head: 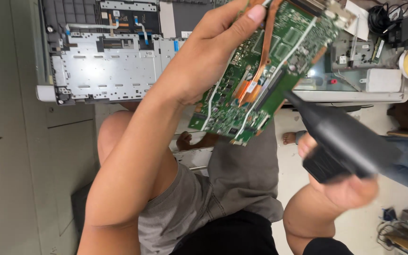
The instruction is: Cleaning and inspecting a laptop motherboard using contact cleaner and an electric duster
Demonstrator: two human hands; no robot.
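Gripping a green board [260, 75], the left hand [204, 61] tilts it just above the black blower [341, 137] clasped in the right hand [341, 186].

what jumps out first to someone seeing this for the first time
The green circuit board with copper heat pipes, held up at top centre by the left hand, draws the eye first. Just right of it, the right hand grips a black blower tool whose nozzle points at the board's edge. Behind, on the table at upper left, lies an opened laptop chassis.
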